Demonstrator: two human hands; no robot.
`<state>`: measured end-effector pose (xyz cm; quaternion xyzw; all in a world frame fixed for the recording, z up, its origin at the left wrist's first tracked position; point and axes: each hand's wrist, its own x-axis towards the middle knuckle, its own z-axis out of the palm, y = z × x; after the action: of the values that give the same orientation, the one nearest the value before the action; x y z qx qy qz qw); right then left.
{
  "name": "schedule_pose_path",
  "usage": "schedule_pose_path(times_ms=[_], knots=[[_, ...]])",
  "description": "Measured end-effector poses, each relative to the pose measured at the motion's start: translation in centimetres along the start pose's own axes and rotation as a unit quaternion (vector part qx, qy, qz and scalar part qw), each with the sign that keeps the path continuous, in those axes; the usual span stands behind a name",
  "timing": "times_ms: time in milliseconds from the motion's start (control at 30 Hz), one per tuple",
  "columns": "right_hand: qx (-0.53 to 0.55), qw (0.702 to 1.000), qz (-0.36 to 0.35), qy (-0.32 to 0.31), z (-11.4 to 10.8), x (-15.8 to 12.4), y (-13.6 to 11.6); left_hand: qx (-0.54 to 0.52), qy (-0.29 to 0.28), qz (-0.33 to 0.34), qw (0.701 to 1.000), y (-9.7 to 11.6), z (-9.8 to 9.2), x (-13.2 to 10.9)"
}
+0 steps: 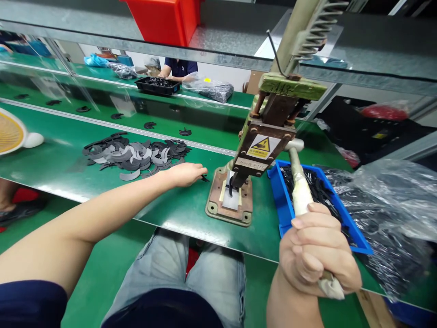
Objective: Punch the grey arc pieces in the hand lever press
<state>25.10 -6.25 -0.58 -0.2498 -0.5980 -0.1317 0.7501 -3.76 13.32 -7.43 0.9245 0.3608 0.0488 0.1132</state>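
My right hand (319, 250) is wrapped round the wrapped lever handle (300, 187) of a green hand press (269, 141). Under the ram, a small black curved part (231, 187) stands on the pale plate of the press base (214, 207). Just left of the base, my left hand (190, 174) pinches another small black part (205, 178) at its fingertips, low over the green bench. Behind that hand lies a loose pile of grey and black curved pieces (136, 155).
A blue bin (280, 205) full of black parts stands right of the press, beside clear plastic bags (392, 205). Single black parts (150, 125) lie spaced along the belt behind. A red bin (164, 20) sits on the overhead shelf. Across the line, a person (180, 67) works near a black tray (157, 85).
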Motion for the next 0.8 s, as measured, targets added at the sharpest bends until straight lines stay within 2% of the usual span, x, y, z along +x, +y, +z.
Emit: schedule_pose_path(times_ms=[100,200,300,433,500,600,667,800], knots=[[0.004,1.0,-0.004,-0.003,0.0,0.1,0.0,-0.124,0.049,-0.03,0.991,2.1,1.3,0.2],[0.012,1.0,-0.011,-0.009,0.0,0.2,0.0,-0.24,0.095,-0.119,0.959,3.1,2.7,0.4],[0.011,1.0,-0.006,-0.005,0.1,0.3,0.0,-0.325,0.078,-0.177,0.926,3.1,3.2,0.3],[0.006,1.0,-0.023,0.012,0.4,0.3,0.2,-0.45,0.063,-0.167,0.875,3.3,2.2,0.3],[0.004,0.999,-0.032,0.018,0.5,0.2,0.4,-0.489,0.069,-0.154,0.856,4.2,1.6,0.7],[0.0,0.999,-0.032,0.014,0.5,0.2,0.5,-0.535,0.05,-0.146,0.831,5.9,1.2,1.7],[0.003,0.999,-0.031,0.014,0.5,0.3,0.5,-0.544,0.038,-0.15,0.824,6.8,1.3,2.4],[0.003,0.999,-0.036,0.008,0.5,0.4,0.5,-0.511,0.049,-0.167,0.842,7.4,1.6,3.3]])
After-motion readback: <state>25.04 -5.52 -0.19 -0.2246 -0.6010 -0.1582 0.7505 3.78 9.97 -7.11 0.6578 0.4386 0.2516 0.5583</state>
